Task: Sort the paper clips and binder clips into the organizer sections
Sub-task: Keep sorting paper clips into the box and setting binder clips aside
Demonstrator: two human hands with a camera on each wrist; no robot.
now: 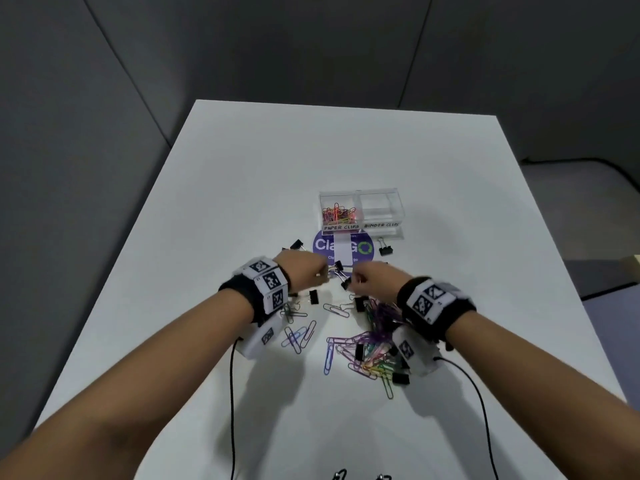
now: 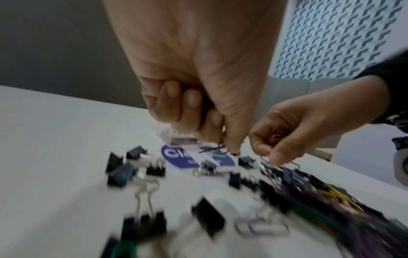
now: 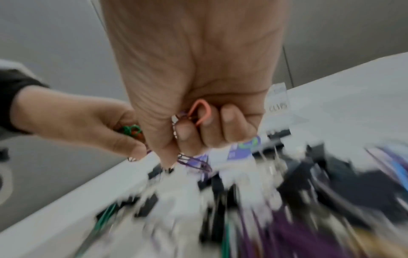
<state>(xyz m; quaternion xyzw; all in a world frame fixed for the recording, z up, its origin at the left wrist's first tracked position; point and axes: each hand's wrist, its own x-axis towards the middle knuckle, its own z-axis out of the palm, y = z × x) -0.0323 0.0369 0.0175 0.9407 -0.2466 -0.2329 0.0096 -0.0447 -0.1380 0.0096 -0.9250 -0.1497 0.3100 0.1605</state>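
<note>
The right hand is curled tight around several paper clips: an orange clip loops out between its fingers, and its thumb and forefinger pinch a purple clip that hangs below the fist. The left hand is curled too, its fingertips pinching a dark thin clip; in the right wrist view green and orange clips show inside its palm. The two hands nearly meet, fingertips close together, just in front of the organizer.

The organizer is a clear box with two sections, labelled PAPER CLIPS on the left and BINDER CLIPS on the right. Coloured clips lie in the left section; no clips show in the right one. Touching its near side is a round purple sticker, and a black binder clip lies just beside the organizer's near right corner.

Nearer the person than the organizer, below the hands, loose clips are scattered on the white table: a thick pile of coloured paper clips under the right wrist, a few pale ones under the left, and black binder clips mixed among them. The wrist views are blurred.
</note>
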